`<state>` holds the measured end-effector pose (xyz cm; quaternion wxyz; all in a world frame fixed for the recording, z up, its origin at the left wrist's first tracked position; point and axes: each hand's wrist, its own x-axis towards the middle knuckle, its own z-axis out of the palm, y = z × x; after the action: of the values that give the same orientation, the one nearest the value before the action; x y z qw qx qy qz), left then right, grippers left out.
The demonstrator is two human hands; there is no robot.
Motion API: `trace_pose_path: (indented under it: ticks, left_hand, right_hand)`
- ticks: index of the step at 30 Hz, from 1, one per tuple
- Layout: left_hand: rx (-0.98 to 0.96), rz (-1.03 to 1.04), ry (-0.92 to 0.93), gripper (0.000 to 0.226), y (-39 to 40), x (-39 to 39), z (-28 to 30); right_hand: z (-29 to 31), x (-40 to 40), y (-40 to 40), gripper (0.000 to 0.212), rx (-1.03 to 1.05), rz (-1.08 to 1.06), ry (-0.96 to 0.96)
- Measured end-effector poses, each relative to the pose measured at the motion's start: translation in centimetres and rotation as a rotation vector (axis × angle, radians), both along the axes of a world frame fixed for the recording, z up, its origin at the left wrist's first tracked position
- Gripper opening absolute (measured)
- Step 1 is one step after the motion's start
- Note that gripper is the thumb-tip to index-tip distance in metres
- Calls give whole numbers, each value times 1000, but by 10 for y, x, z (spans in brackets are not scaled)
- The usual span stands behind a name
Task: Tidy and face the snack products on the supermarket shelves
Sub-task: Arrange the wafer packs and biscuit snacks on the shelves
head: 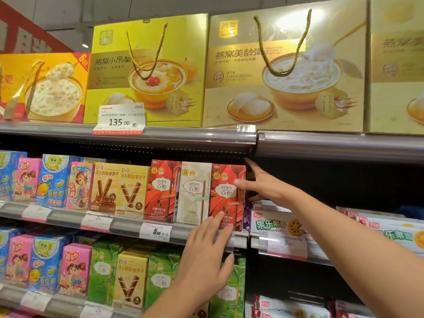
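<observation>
Head view, the only one: both hands meet on one red Pejoy box [226, 196], the rightmost carton of the middle shelf's row, standing upright with its long axis vertical and its printed face turned outward. The left hand [207, 244] comes up from below; its fingers [219, 220] are straight and slightly spread, tips pressed flat against the lower front of the box, so the carton lies just above and beyond them. The right hand [263, 182] reaches in from the right side; its thumb [239, 182] lies across the front near the right edge while the other fingers fan out past the edge toward the dark gap behind, index pointing up at the shelf above. Whether those far fingers touch the carton's side I cannot tell. Neither hand looks clamped around the box; both seem to press and steady it.

Leftward of the fingers the box touches a white Pejoy box [195, 193]; to the right of the right hand the shelf is dark, with flat cookie packs [270, 224] lying lower down. Judged from this, the move ahead is squaring the carton against its neighbour and flush with the shelf rail [128, 226]; the left hand, on the front face, is better placed to push, the right to stop it tipping sideways.
</observation>
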<state>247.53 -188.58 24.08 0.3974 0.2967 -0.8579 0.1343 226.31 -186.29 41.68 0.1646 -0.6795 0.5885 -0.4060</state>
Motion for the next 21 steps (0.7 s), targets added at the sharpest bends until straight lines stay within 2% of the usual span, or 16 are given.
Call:
trace_pose_path:
  ticks: [7,10,13,17,21]
  left_hand:
    - [-12,-7,1,64,-1,6,3]
    - [-1,-32,11,61,-1,13,4]
    - [-25,-24,56,51,-6,34,4]
    - [-42,68,129,45,-28,73,-6]
    - [10,207,127,52,-48,105,-21]
  right_hand:
    - [-2,-4,-2,120,-38,-45,-46]
    - [0,-1,5,114,-80,-91,14]
    - [2,8,18,101,-294,-236,258]
    - [-4,30,31,64,-689,-466,649]
    - [-5,72,31,42,-838,-454,877]
